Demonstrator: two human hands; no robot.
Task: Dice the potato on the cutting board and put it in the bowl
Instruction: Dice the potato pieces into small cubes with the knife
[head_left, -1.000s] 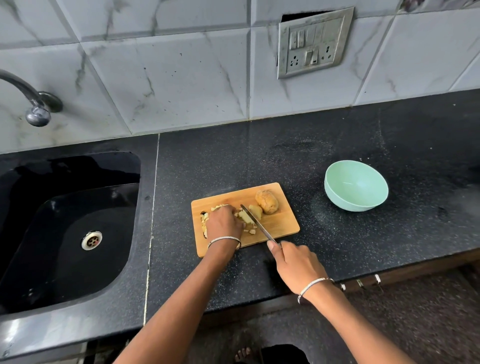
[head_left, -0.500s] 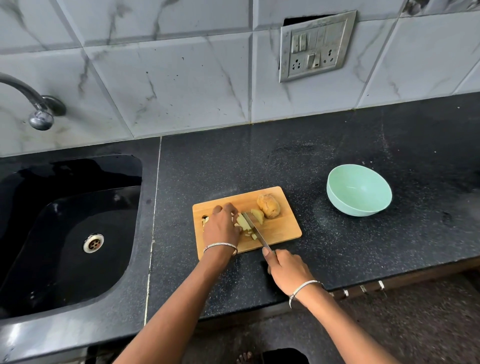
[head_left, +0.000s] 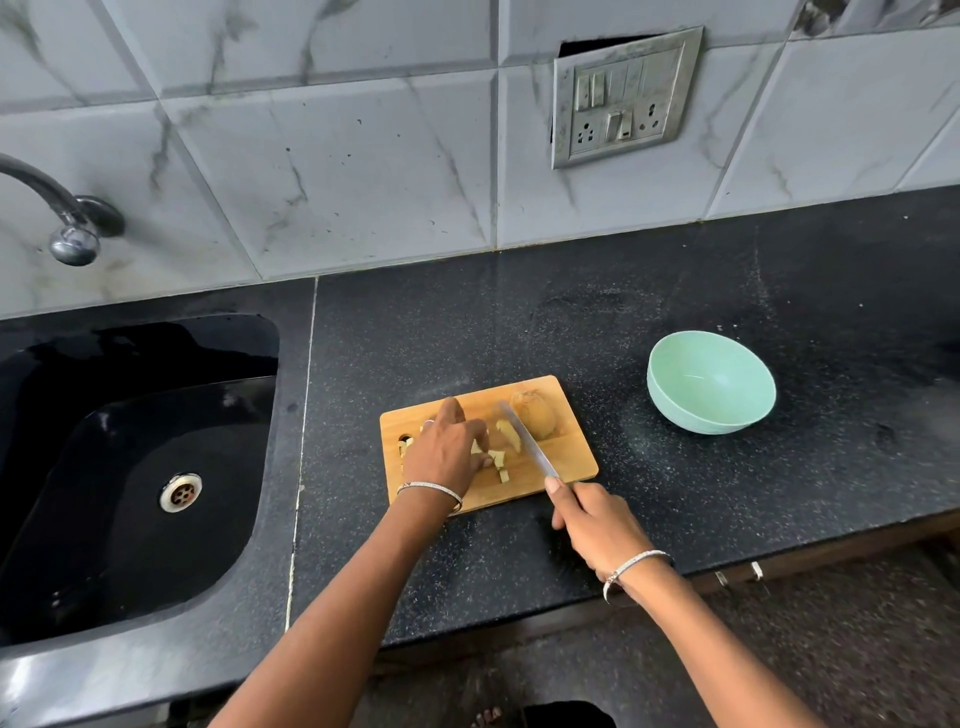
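A wooden cutting board (head_left: 563, 467) lies on the black counter. On its far right sits an uncut potato half (head_left: 535, 414) with its skin on. Pale cut potato pieces (head_left: 498, 457) lie in the board's middle and left. My left hand (head_left: 447, 449) rests over these pieces, fingers bent down onto them. My right hand (head_left: 597, 519) grips the handle of a knife (head_left: 527, 441), forefinger along its back. The blade lies across the board between the pieces and the potato half. A mint-green bowl (head_left: 711, 382) stands empty to the right of the board.
A black sink (head_left: 135, 467) with a steel drain lies left of the board, with a tap (head_left: 67, 228) above it. The tiled wall behind carries a switch plate (head_left: 623, 96). The counter's front edge runs just below my right hand.
The knife blade has shifted right, toward the potato half, and lies higher on the board. My left hand has stayed on the cut pieces.
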